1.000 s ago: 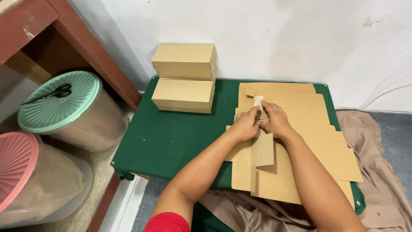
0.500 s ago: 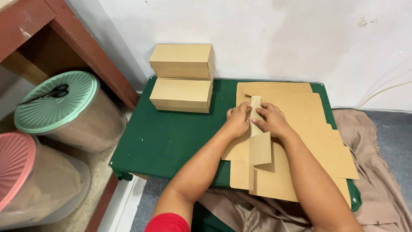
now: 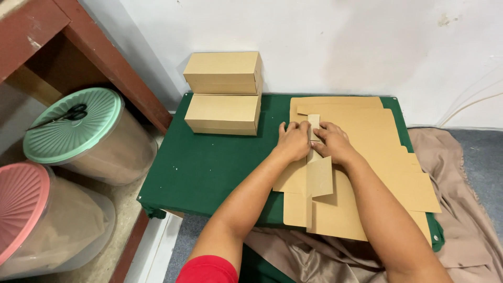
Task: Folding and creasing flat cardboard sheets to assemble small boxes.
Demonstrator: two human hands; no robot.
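A flat brown cardboard box blank lies on top of a stack of like blanks on a green-covered low table. My left hand and my right hand press side by side on the blank's far end, pinching an upright narrow flap between them. A side panel of the blank stands folded up along its middle crease.
Two finished brown boxes are stacked at the table's far left against the white wall. Left of the table stand a green-lidded tub with scissors on it and a pink-lidded tub. Tan cloth lies at right.
Both hands slid away from me along the blank to its far end, folding the narrow flap up; the view shifted slightly.
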